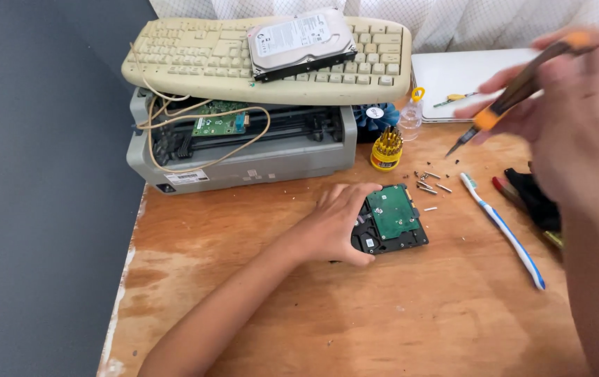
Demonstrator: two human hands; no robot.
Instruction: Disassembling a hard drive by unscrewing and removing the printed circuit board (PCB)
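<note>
Currently my left hand (334, 227) is closed around the left end of the hard drive (391, 220), board side up, flat on the table (383, 321). Right hand (572, 119) grips the screwdriver (516, 91), tip raised beyond the drive. Several screws (428, 183) already lie loose past it; the board is still on.

Left hand (334, 227) grips hard drive (391, 220) on wooden counter (383, 314) — green board up; right hand (572, 119) holds orange screwdriver (516, 91) above loose screws (428, 185) — toothbrush (502, 229) beside.
</note>
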